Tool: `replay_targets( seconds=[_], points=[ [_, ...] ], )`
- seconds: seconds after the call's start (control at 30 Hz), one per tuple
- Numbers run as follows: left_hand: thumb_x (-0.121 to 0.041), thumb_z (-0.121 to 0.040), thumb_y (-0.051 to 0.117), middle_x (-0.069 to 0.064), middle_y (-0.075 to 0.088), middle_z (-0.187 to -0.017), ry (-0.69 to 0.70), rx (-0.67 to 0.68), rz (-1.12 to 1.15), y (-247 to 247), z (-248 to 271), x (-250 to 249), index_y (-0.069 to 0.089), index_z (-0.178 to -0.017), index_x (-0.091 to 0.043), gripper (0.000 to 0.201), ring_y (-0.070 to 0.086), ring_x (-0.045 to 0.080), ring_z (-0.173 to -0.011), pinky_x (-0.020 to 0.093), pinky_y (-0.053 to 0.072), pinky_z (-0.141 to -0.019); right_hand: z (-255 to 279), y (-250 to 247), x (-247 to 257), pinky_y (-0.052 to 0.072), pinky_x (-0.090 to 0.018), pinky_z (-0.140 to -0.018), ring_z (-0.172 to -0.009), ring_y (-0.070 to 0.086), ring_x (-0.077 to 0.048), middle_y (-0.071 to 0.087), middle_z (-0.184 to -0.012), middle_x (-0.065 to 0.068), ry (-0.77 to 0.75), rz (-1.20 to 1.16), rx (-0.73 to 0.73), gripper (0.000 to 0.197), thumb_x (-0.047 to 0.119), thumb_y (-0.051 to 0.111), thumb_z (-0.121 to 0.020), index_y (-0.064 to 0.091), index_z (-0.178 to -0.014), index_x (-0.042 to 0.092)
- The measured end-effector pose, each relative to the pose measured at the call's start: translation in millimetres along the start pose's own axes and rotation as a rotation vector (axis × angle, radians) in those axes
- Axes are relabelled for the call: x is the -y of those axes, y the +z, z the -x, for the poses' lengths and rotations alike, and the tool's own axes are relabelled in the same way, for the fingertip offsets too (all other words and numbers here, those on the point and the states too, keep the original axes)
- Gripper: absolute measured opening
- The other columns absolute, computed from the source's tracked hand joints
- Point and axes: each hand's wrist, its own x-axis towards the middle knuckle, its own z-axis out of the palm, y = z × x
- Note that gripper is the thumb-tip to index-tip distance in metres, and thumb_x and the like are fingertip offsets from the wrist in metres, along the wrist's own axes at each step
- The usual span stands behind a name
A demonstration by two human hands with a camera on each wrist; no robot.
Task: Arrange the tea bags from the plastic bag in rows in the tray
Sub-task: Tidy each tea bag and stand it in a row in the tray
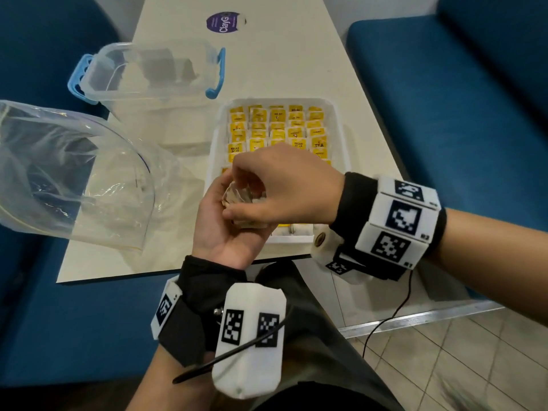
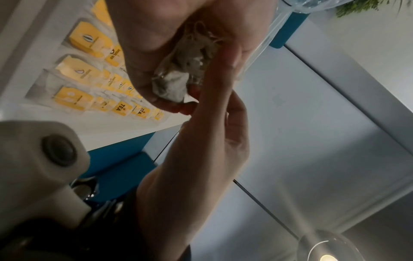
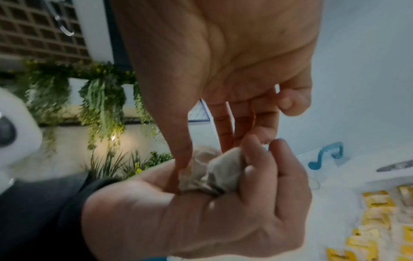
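White table [image 1: 296,69] between blue seats [image 1: 474,114] | tiled floor | both grips pinch tea bags [image 1: 246,200]

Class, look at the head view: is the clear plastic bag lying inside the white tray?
No. The plastic bag lies on the table to the left of the tray, which holds rows of yellow-tagged tea bags.

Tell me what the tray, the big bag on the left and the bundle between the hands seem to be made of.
Tray: white, smooth, probably moulded plastic, judging by its thick rounded rim.
Plastic bag: thin clear film; it is see-through, glossy and creased.
Tea bags held in the left hand, with the right hand picking at them: matte, greyish, crumpled, likely filter paper, with strings showing.
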Motion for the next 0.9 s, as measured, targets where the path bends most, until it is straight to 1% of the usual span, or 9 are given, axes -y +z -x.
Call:
replay_targets(
  seconds=[0.07,0.13,0.2,0.33,0.43,0.57,0.7,0.8,0.9],
  points=[
    [-0.027,-0.093,0.048,0.002,0.066,-0.079,-0.014,0.021,0.026,-2,-1,0,0.067,-0.078,-0.012,0.028,0.062,0.015,-0.087,0.031,0.043,-0.09,1,3,1,0.047,-0.033,-0.065,-0.069,0.047,-0.013,0.054,-0.076,0.008,0.006,0.024,-0.005,0.027,0.045,0.056,-0.084,0.054,-0.09,0.019],
    [-0.029,-0.093,0.048,0.001,0.065,-0.08,-0.008,0.027,0.038,-3,-2,0,0.063,-0.087,-0.014,0.022,0.062,0.014,-0.086,0.031,0.046,-0.086,1,4,1,0.046,-0.033,-0.064,-0.069,0.048,-0.014,0.053,-0.074,0.007,0.02,-0.044,-0.019,0.021,0.037,0.054,-0.086,0.056,-0.092,0.017],
    [-0.031,-0.093,0.047,0.001,0.068,-0.078,0.006,0.015,-0.003,-5,-3,0,0.063,-0.088,-0.016,0.022,0.066,0.014,-0.079,0.03,0.051,-0.079,1,5,-1,0.044,-0.03,-0.063,-0.067,0.048,-0.013,0.054,-0.072,0.005,0.05,-0.163,-0.03,0.017,0.028,0.055,-0.086,0.058,-0.093,0.013],
    [-0.03,-0.092,0.047,0.005,0.07,-0.089,0.006,-0.001,-0.011,-5,-4,0,0.064,-0.091,-0.016,0.022,0.065,0.02,-0.087,0.034,0.048,-0.082,-1,5,-7,0.035,-0.012,-0.056,-0.061,0.045,-0.005,0.046,-0.065,0.013,0.121,-0.27,-0.07,0.017,0.01,0.053,-0.083,0.06,-0.098,0.009],
    [-0.028,-0.092,0.049,0.006,0.071,-0.086,0.014,-0.013,0.021,-5,-5,1,0.066,-0.085,-0.015,0.023,0.064,0.021,-0.082,0.034,0.048,-0.078,-1,2,-10,0.036,-0.009,-0.06,-0.061,0.043,0.0,0.045,-0.068,0.014,0.155,-0.311,-0.112,0.024,0.006,0.048,-0.084,0.059,-0.105,0.01],
    [-0.028,-0.091,0.049,0.009,0.069,-0.076,-0.006,-0.015,0.028,-4,-4,0,0.071,-0.074,-0.009,0.033,0.064,0.022,-0.065,0.029,0.052,-0.066,-1,-4,-14,0.036,-0.01,-0.062,-0.065,0.045,-0.004,0.057,-0.084,0.002,0.15,-0.374,-0.176,0.02,0.006,0.048,-0.087,0.06,-0.102,0.01],
    [-0.027,-0.084,0.053,0.014,0.065,-0.083,-0.045,-0.024,0.058,-5,-5,-2,0.061,-0.097,-0.007,0.025,0.058,0.024,-0.074,0.027,0.054,-0.062,0,-12,-20,0.044,-0.017,-0.061,-0.062,0.05,-0.004,0.053,-0.074,0.009,0.186,-0.5,-0.145,0.009,0.006,0.056,-0.085,0.055,-0.082,0.014],
    [-0.027,-0.088,0.05,0.014,0.061,-0.085,-0.052,-0.052,0.065,-9,-6,-2,0.059,-0.093,-0.007,0.023,0.056,0.023,-0.076,0.027,0.053,-0.062,4,-21,-29,0.051,-0.036,-0.07,-0.071,0.059,-0.019,0.055,-0.071,0.002,0.22,-0.511,-0.152,0.021,0.002,0.058,-0.08,0.049,-0.068,0.018],
    [-0.028,-0.088,0.049,0.012,0.059,-0.079,-0.062,-0.049,0.092,-13,-6,-5,0.06,-0.083,-0.004,0.027,0.056,0.021,-0.074,0.025,0.051,-0.062,14,-34,-41,0.055,-0.04,-0.068,-0.069,0.065,-0.028,0.056,-0.069,-0.003,0.266,-0.549,-0.157,0.025,-0.003,0.058,-0.079,0.047,-0.065,0.015]
  ],
)
